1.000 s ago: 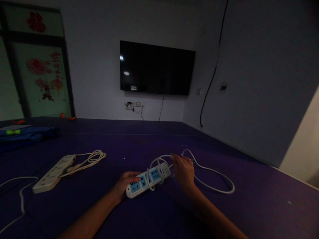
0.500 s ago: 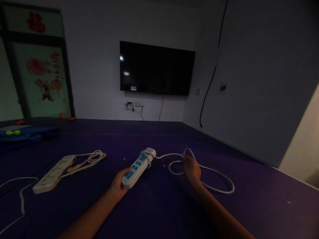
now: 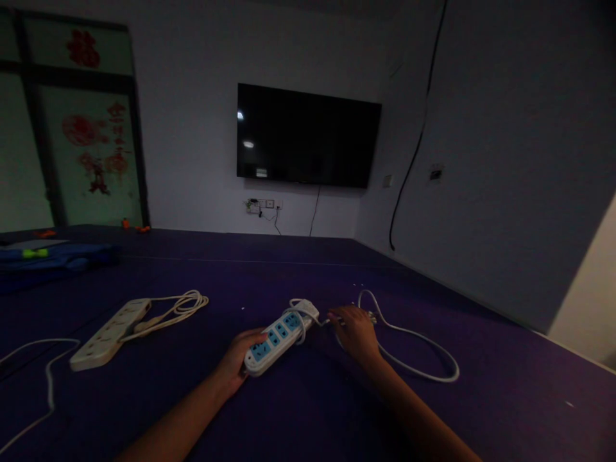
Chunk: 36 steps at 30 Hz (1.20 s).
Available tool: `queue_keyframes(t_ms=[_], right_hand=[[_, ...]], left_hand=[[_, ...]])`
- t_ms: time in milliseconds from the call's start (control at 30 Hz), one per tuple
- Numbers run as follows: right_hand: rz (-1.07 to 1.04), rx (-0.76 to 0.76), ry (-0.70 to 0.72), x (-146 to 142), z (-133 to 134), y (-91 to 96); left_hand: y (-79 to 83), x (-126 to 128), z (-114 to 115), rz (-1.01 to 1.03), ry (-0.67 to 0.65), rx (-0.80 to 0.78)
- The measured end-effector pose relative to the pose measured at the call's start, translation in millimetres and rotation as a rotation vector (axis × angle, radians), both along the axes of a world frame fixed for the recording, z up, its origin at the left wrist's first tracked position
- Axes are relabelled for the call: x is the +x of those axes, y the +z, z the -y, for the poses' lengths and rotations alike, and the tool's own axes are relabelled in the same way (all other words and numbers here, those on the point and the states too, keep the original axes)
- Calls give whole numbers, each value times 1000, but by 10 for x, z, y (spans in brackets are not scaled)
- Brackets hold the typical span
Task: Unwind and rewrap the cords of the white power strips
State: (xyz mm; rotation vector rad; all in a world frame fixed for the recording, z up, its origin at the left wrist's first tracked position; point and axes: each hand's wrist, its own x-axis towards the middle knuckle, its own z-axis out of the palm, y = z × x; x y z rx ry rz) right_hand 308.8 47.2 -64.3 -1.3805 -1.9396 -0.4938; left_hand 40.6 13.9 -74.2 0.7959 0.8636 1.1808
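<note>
My left hand (image 3: pixel 239 359) grips the near end of a white power strip (image 3: pixel 275 343) with blue sockets, thumb on top. Its white cord (image 3: pixel 423 337) is wound around the strip's far end. From there a short stretch leads to my right hand (image 3: pixel 357 332), whose fingers are closed on the cord, close to the strip. Beyond that hand the cord lies in a wide loop on the purple surface. Part of the cord is hidden beneath the right hand.
Another white power strip (image 3: pixel 108 337) lies to the left, its cord bundled beside it. A loose white cable (image 3: pixel 51 378) runs at the far left. Blue folded cloth (image 3: pixel 72 256) sits further back. A television (image 3: pixel 308 135) hangs on the wall above the purple surface (image 3: pixel 216 276).
My right hand has moved left, closer to the power strip, with the cord in it. The free stretch of cord between them is shorter. The strip has shifted slightly right in view.
</note>
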Motion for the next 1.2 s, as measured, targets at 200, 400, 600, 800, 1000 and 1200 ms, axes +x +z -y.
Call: queue_keyframes(t_ms=[200,400,600,800,1000,1200], right_hand=[[209,-125,193,-198,77,26],[174,-81,17,-122,37,34],[142,-159,-81,-84,13,14],[156,-282,-137,-31,-34,-3],[183,-322,-150,-34,-59,-17],[119,-280,-182,-23,-38,4]], left_hand=[[-23,1,-6,-24,38,18],[-11,-19,3,-96,17,2],[35,-48,38,-111,-172,22],[59,-64,67,-6,-173,22],[85,-52,31,155,50,-128],[21,-84,-88,129,207,-132]])
